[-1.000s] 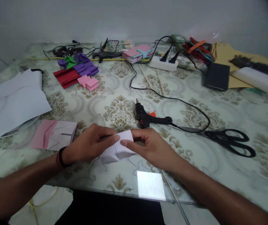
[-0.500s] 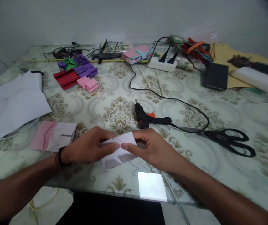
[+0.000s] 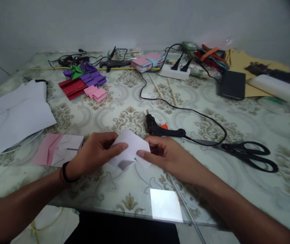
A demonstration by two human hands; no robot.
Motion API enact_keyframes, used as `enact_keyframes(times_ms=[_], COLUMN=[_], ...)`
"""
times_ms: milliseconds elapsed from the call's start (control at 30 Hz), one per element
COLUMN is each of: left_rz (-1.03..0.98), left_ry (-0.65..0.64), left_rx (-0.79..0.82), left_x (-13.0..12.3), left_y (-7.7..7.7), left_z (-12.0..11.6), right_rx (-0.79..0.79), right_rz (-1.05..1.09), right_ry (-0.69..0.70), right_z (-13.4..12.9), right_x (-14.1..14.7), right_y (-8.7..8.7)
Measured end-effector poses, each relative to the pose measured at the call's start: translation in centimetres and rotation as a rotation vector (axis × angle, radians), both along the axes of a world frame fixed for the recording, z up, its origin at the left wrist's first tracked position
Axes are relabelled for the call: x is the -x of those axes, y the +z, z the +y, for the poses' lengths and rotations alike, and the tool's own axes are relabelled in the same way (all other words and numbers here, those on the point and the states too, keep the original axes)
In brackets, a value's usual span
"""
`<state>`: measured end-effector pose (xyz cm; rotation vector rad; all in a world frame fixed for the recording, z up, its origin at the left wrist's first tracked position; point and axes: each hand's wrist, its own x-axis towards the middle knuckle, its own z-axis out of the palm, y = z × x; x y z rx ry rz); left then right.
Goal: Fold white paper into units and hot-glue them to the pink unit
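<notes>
Between my two hands is a folded white paper (image 3: 131, 145), held just above the table near its front edge. My left hand (image 3: 100, 150) pinches its left side, thumb on top and fingers hidden behind. On the opposite side my right hand (image 3: 162, 156) grips it the same way, the thumb pressing the near face. A dark gap shows along the lower left fold. Left of my left hand lie folded pink and white papers (image 3: 58, 149), partly covered by that wrist. Beyond my right hand rests a black glue gun (image 3: 164, 128) with an orange trigger.
Black-handled scissors (image 3: 249, 154) lie at right. White sheets (image 3: 18, 115) cover the left side. Folded red paper (image 3: 75, 88), purple pieces (image 3: 92, 78) and pink pieces (image 3: 95, 93) sit farther back. A white power strip (image 3: 174, 71) feeds the glue gun's cord. Thin sticks (image 3: 171, 91) lie before it.
The white paper has turned in my hands, with a corner now pointing up and away. My thumbs have moved apart, and a fold on the near side stands more open.
</notes>
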<state>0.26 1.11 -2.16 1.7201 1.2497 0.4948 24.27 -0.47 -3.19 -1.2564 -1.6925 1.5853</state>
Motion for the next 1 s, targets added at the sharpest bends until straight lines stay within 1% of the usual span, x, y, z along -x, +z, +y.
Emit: enact_keyframes(times_ms=[100, 167, 233, 333, 400, 500, 600, 767, 900, 1000], left_rz=[0.005, 0.022, 0.05, 0.092, 0.094, 0.081, 0.07, 0.023, 0.015, 0.015], left_ry=[-0.067, -0.111, -0.136, -0.122, -0.117, -0.166, -0.192, -0.166, -0.176, -0.19], left_rx=[0.126, 0.172, 0.175, 0.149, 0.155, 0.21, 0.246, 0.209, 0.246, 0.245], left_x=[-0.09, -0.21, -0.3, -0.34, -0.31, -0.25, -0.21, -0.08, -0.02, -0.01], left_y=[0.19, 0.36, 0.45, 0.38, 0.29, 0.24, 0.29, 0.41, 0.18, 0.02], left_z=[0.0, -0.02, -0.04, 0.0, 0.06, 0.11, 0.06, 0.02, 0.2, 0.28], right_rx=[-0.011, -0.02, -0.074, -0.147, -0.11, -0.051, -0.056, -0.068, -0.076, -0.094], right_rz=[0.034, 0.049, 0.034, 0.006, 0.004, 0.0, 0.001, -0.043, -0.061, -0.08], right_ry=[-0.075, -0.107, -0.123, -0.131, -0.126, -0.139, -0.153, -0.135, -0.13, -0.128], right_z=[0.05, 0.02, -0.03, -0.08, -0.09, -0.1, -0.12, -0.14, -0.05, 0.08], right_x=[-0.03, 0.09, 0.24, 0.43, 0.48, 0.52, 0.56, 0.58, 0.42, 0.3], right_y=[0.09, 0.21, 0.23, 0.05, -0.08, -0.13, -0.08, -0.24, -0.43, -0.47])
